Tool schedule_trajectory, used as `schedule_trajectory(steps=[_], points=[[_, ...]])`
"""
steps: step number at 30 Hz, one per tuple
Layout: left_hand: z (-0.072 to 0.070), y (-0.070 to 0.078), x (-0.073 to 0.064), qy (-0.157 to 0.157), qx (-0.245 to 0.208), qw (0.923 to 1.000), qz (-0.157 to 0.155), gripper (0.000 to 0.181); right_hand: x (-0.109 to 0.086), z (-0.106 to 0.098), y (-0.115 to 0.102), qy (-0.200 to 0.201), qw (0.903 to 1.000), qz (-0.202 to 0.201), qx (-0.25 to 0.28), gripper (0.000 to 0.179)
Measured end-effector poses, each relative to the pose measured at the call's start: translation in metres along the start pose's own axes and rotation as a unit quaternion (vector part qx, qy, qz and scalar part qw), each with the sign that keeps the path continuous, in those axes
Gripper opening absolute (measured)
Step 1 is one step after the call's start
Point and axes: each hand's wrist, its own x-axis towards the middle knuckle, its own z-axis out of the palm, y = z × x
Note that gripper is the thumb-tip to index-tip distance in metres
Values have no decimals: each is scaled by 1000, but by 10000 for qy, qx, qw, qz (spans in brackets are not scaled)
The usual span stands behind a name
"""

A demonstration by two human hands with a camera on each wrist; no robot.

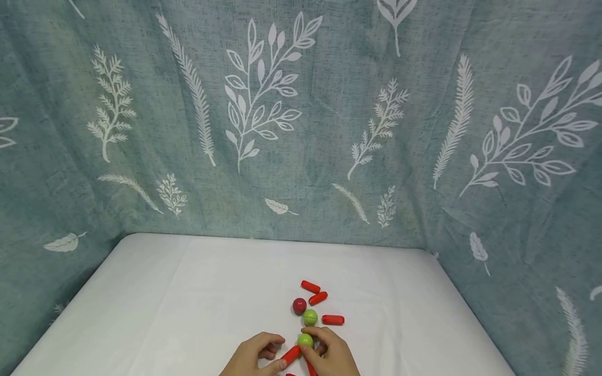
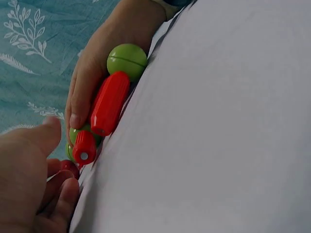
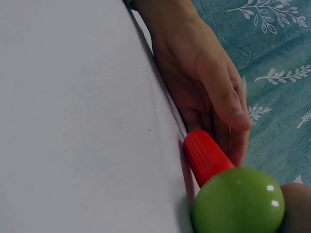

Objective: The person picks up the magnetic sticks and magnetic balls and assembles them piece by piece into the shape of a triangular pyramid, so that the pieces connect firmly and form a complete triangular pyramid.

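Observation:
My right hand (image 1: pixel 331 352) pinches a green ball (image 1: pixel 305 340) between thumb and index finger. A red grooved rod (image 1: pixel 290 356) meets that ball and points toward my left hand (image 1: pixel 256 355). In the head view my left thumb overlaps the rod's outer end. The left wrist view shows the left fingers loosely bent, holding nothing, beside the rod's end (image 2: pixel 84 150). A second red rod (image 2: pixel 111 104) runs from near the pinched ball to another green ball (image 2: pixel 127 58) under my right palm. In the right wrist view, the near green ball (image 3: pixel 238 201) hides part of a red rod (image 3: pixel 206 155).
Beyond the hands on the white table (image 1: pixel 188 303) lie a dark red ball (image 1: pixel 299 306), a green ball (image 1: pixel 310 317) and loose red rods (image 1: pixel 333 319). Another red piece (image 1: pixel 290 374) shows at the bottom edge. A patterned teal curtain (image 1: pixel 320 156) surrounds the table.

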Motion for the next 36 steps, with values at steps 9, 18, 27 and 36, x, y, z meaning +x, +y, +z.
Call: schedule_trajectory(steps=[9, 18, 27, 36], points=[[-7, -1, 9, 615, 26, 9979, -185, 38, -1, -2, 0, 110, 9999, -21, -44, 33], [-11, -6, 43, 857, 552, 9947, -127, 38, -2, -2, -2, 122, 9999, 8, 15, 34], [-8, -8, 78, 791, 992, 9919, -30, 48, -1, -1, 2, 115, 9999, -10, -67, 34], [-8, -8, 96, 642, 1191, 9908, 73, 53, 0, -2, 1, 127, 9999, -106, 31, 33]])
